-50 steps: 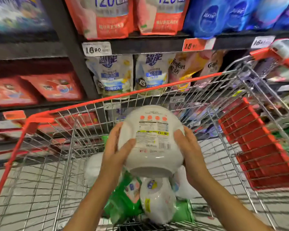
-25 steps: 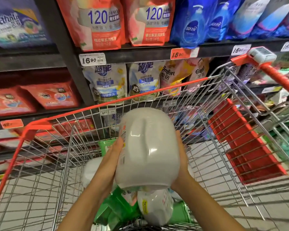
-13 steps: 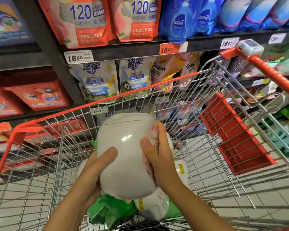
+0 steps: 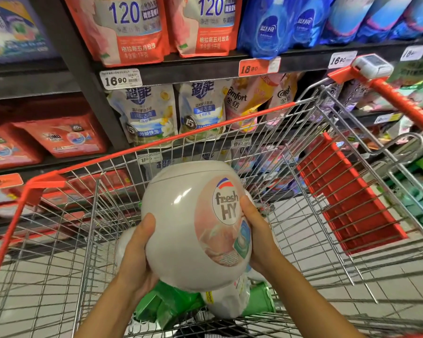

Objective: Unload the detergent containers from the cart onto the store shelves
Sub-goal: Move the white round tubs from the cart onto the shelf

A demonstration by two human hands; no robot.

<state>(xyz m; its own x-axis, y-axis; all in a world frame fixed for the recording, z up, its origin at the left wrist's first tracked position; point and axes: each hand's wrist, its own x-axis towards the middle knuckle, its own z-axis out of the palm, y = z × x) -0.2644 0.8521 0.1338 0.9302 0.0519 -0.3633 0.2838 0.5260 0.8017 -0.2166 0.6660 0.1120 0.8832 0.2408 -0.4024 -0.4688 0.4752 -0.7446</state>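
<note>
I hold a round white detergent tub with a pink "fresh HY" label above the wire cart. My left hand grips its lower left side and my right hand grips its right side beside the label. Below the tub, in the cart's bottom, lie another white tub and green packs. A further white tub shows partly behind my left hand.
Dark store shelves stand just beyond the cart, full of refill pouches and red boxes, with price tags along the edges. The cart's red handle runs at the upper right and its red child seat flap hangs inside.
I have turned the tub in both hands, so its barcode back, then its plain side, gave way to the front label. The view has also shifted slightly.
</note>
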